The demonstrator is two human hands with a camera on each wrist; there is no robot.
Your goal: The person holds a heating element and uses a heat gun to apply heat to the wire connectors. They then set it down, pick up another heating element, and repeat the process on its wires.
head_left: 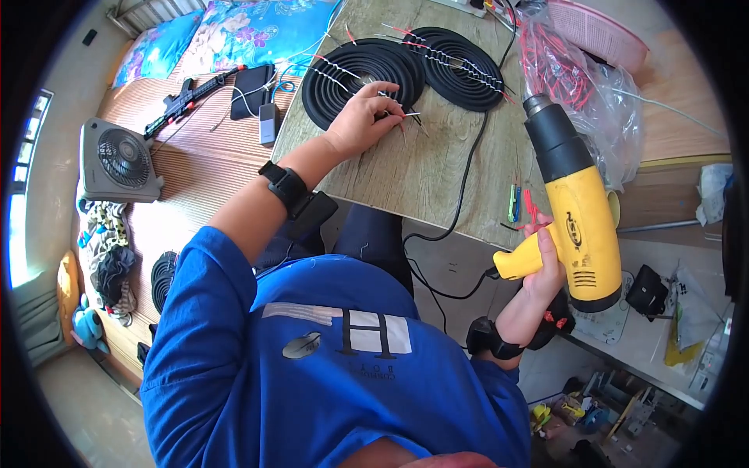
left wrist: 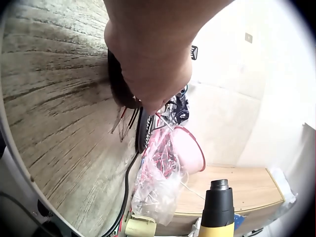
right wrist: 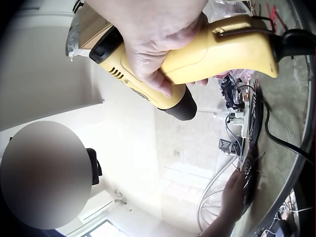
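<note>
A yellow and black heat gun [head_left: 581, 207] is in my right hand [head_left: 546, 265], which grips it by the handle [right wrist: 217, 54]. The black nozzle [head_left: 538, 105] points towards the far side of the table in the head view. My left hand [head_left: 360, 123] is over the near edge of a black cable coil [head_left: 320, 97], pinching thin wire ends [head_left: 412, 115] with red and white parts. Its fingertips are hidden in the left wrist view, where a few loose wires [left wrist: 129, 121] stick out below. A second black cable coil [head_left: 472, 97] with twisted black-and-white ties lies beside the first.
On the wooden table [head_left: 406, 179], a black cord runs off the near edge. Clear plastic bags [head_left: 616, 117] with red wire and a pink basket [head_left: 601, 35] stand at the right. Small green and red tools [head_left: 514, 204] lie near the heat gun. A fan [head_left: 121, 160] stands left.
</note>
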